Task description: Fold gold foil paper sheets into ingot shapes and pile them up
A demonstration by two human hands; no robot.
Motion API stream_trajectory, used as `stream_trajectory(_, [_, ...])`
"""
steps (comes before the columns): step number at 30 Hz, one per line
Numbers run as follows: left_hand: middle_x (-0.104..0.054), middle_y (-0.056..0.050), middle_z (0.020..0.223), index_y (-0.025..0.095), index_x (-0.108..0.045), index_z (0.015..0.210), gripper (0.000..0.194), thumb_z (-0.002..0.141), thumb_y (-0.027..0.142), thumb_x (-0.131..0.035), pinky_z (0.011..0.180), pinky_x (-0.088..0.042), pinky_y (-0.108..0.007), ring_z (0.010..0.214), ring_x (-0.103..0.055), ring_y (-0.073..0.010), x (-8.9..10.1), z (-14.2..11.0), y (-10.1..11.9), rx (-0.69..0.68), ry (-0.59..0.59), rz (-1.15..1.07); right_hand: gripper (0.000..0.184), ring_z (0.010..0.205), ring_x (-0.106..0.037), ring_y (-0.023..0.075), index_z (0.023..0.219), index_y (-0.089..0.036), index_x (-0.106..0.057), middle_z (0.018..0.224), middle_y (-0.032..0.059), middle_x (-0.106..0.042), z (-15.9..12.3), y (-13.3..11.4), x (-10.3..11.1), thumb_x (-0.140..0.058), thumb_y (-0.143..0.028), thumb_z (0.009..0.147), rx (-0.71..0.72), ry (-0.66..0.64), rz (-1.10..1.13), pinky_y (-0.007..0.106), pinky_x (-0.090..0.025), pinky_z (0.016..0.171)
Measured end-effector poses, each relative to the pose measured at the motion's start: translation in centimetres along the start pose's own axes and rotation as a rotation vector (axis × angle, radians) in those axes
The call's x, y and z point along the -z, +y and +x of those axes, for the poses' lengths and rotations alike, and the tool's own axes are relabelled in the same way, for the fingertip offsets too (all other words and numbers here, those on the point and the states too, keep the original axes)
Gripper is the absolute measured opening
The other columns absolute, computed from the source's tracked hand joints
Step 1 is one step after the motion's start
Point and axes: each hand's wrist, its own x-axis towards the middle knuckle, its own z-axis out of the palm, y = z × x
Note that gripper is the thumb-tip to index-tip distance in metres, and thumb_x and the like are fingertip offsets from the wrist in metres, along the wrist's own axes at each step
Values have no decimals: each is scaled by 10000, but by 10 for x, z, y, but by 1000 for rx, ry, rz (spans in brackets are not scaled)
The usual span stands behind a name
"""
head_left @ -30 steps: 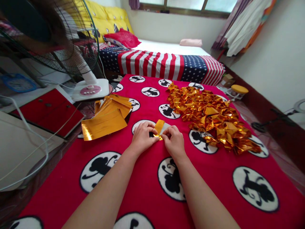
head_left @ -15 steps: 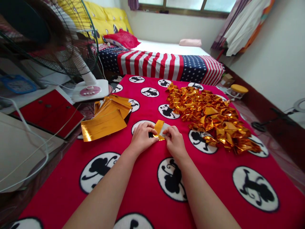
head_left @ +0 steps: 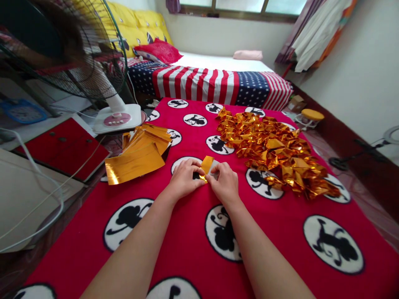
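Note:
A small sheet of gold foil paper (head_left: 207, 163), partly folded with its pale back showing at the right, lies between my hands on the red cloth (head_left: 183, 216). My left hand (head_left: 186, 176) pinches its left side, thumb at the near edge. From the right, my right hand (head_left: 225, 181) has its fingertips closed on the near part of the sheet, close to my left thumb. The fingers hide part of the folds. To the left fans a stack of flat gold sheets (head_left: 135, 164). Rows of folded gold foil pieces (head_left: 274, 145) lie to the right.
An electric fan (head_left: 116, 118) stands beyond the sheet stack at the left, near a red panel (head_left: 67, 145). Past the cloth's far edge is a bed with a striped and starred cover (head_left: 202, 85). A yellow-topped stool (head_left: 312, 115) stands at the right.
My right hand has moved slightly left, its fingertips now nearer my left thumb. Less of the pale back shows; the gold strip stays upright between the hands.

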Motion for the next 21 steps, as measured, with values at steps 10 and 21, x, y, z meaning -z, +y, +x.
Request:
stream_trajectory(10, [-648, -14, 1110, 277, -756, 878, 205, 683, 341, -772, 995, -437, -371, 1072, -582, -214, 6, 1, -6, -63, -48, -66, 167, 747, -560, 168, 776, -215, -567, 837, 1, -598, -1, 2, -2, -705, -307, 753, 4, 14, 12, 288, -335, 664])
stream_trajectory(21, [-656, -13, 1105, 252, -750, 804, 135, 684, 310, -771, 943, -450, -377, 1092, -571, -237, -2, 1, 1, 20, 22, -2, 183, 824, -578, 201, 788, -217, -562, 855, 17, -609, -3, -2, -1, -701, -334, 773, 17, 28, -17, 304, -326, 682])
